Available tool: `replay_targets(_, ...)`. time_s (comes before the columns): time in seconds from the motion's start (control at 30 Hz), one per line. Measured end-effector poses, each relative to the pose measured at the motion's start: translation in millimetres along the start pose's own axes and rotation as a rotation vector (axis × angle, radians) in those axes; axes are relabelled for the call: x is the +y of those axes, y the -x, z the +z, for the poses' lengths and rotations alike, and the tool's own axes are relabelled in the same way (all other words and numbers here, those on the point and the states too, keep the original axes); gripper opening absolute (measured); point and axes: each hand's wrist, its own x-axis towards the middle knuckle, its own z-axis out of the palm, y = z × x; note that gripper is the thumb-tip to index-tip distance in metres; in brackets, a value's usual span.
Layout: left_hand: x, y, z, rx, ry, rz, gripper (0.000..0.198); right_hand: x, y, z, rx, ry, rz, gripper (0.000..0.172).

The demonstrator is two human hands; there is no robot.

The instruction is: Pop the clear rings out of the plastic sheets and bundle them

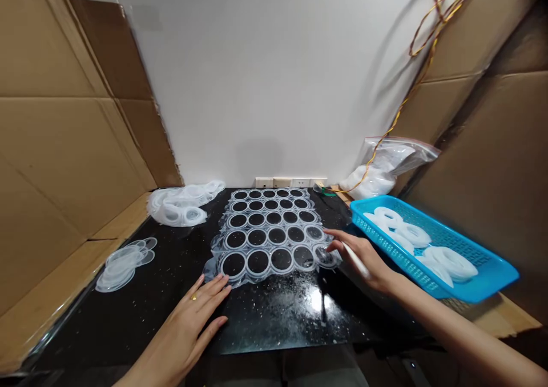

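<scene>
A translucent sheet (268, 228) of joined white rings lies flat on the black tabletop, in rows; most of its round centres show black, while a few at the near right look clear and filled. My left hand (199, 307) rests flat, fingers spread, its fingertips on the sheet's near left corner. In my right hand (359, 258) is a white pen-like tool (356, 259), gripped between thumb and fingers. That hand is over the near right corner of the sheet, by the last ring; the tool's working tip is hidden.
Loose clear discs (124, 264) lie in a pile at the left. Behind them is a heap of white ring sheet scraps (182, 204). A blue basket (492, 267) at the right holds white rings. Plastic bags (377, 170), a yellow cord (400, 110) and cardboard walls (64, 164) surround the table.
</scene>
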Motion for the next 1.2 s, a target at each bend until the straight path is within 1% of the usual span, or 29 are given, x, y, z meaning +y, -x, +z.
replay_targets(0.1, 7.9, -1.1, 1.1, 0.027, 0.005, 0.006, 0.054, -39.8, -23.6, 12.0, -0.090, -0.168, -0.027, 0.047)
replay_targets(0.17, 11.8, -1.7, 1.8, 0.039, 0.004, 0.008, 0.054, -62.2, -39.6, 26.3, -0.143, -0.233, -0.082, 0.045)
replay_targets(0.23, 14.3, -1.6, 1.8, 0.057, 0.005, -0.001, 0.054, -77.0, -54.1, 44.2, -0.219, -0.325, -0.108, 0.043)
replay_targets(0.33, 16.1, -0.9, 0.9, 0.066, 0.011, 0.000, 0.052, -85.9, -70.2, 73.0, -0.319, -0.530, -0.056, 0.039)
replay_targets(0.43, 17.0, -0.4, 0.0, 0.060, 0.005, 0.017, 0.051, -89.9, -78.9, 98.9, -0.368, -0.690, 0.011, 0.036)
replay_targets(0.53, 17.2, 0.3, 0.9, 0.055, 0.000, 0.029, 0.052, -97.5, -81.2, 119.1, -0.399, -0.772, -0.008, 0.032)
replay_targets(0.63, 16.9, 1.5, 2.6, 0.058, 0.022, 0.039, 0.052, -105.0, -80.4, 133.3, -0.374, -0.790, -0.068, 0.028)
replay_targets(0.8, 16.1, 2.5, 4.1, 0.033, 0.013, 0.040, 0.051, -104.9, -79.5, 144.5, -0.389, -0.751, -0.085, 0.029)
replay_targets(0.93, 16.6, 2.1, 4.3, 0.035, -0.028, 0.054, 0.050, -102.5, -79.2, 145.9, -0.386, -0.718, -0.112, 0.027)
replay_targets(1.2, 19.5, -1.2, 1.0, 0.037, -0.042, 0.061, 0.048, -106.1, -78.4, 146.1, -0.357, -0.693, -0.144, 0.024)
